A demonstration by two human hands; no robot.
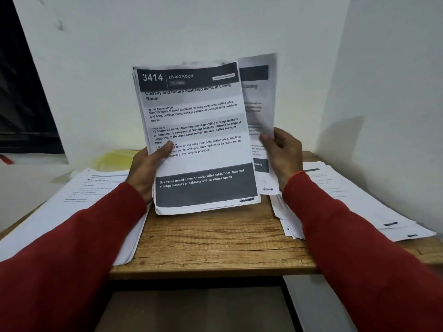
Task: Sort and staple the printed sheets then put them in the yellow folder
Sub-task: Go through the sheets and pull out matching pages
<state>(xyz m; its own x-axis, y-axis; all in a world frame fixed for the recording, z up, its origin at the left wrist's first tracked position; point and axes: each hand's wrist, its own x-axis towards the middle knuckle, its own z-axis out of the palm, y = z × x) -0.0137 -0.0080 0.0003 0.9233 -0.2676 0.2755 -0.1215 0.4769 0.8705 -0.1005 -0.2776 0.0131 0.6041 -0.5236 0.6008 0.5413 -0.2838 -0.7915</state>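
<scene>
Sorting looks unfinished: left hand grips a raised stack, right hand pinches one sheet beside it, yellow folder behind, nothing visibly stapled.

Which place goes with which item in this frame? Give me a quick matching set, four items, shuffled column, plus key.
Items:
1. sheet headed 3414 LIVING ROOM
2. blurred single sheet
3. yellow folder
4. wooden table

Places or states:
A. lying flat at the back left, partly under a paper pile
B. pinched by the right hand
C. front of the stack gripped by the left hand
D. bare in the middle, paper piles on both sides

Pairs: 1-C, 2-B, 3-A, 4-D
</scene>
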